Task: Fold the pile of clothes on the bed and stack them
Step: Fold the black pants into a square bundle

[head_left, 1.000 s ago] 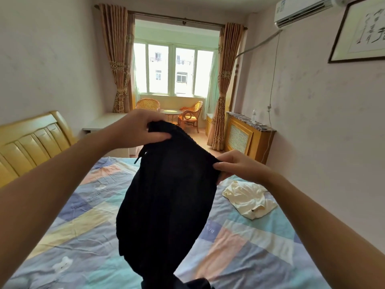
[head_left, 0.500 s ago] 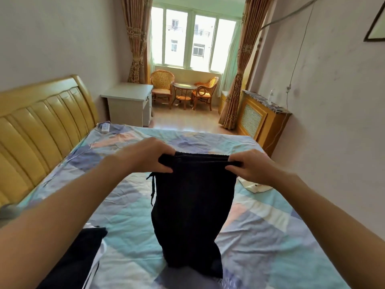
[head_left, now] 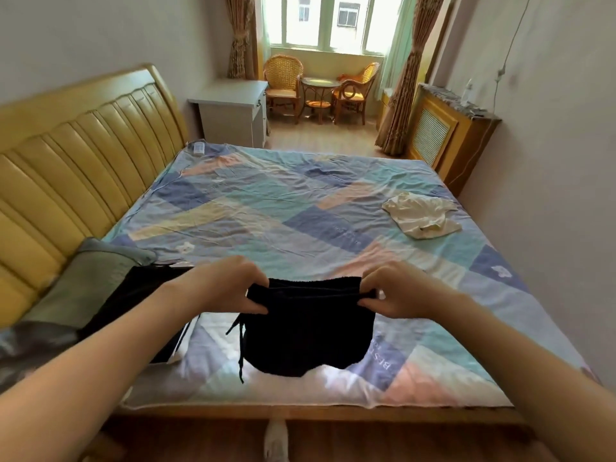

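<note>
**Black shorts held by both hands over the bed**

Head view, only one: my left hand (head_left: 230, 288) and right hand (head_left: 396, 290) sit centre frame, a bit below middle. Each grip is clenched on the black shorts (head_left: 308, 331), fingers + thumb pinching the waistband at its two ends, band pulled straight between them. Shorts hang down from there; lower edge rests on the bed (head_left: 266, 201) near its front edge. A drawstring (head_left: 240, 345) dangles at the shorts' left side.

Bed fills the middle of the frame w/ a patchwork sheet in blue, teal, pink. Cream garment (head_left: 420, 215) lies crumpled at right of frame, well apart from my hands. Another dark garment (head_left: 133, 295) lies at left, partly behind my left forearm, beside a grey-green pillow (head_left: 83, 281). Yellow padded headboard (head_left: 76, 155) runs along the left.

Top of frame: white nightstand (head_left: 233, 111), two wicker chairs (head_left: 283, 81) w/ a small round table (head_left: 319, 91) between, window (head_left: 326, 21) behind, curtains either side. Wooden radiator cover (head_left: 446, 135) at upper right.
</note>
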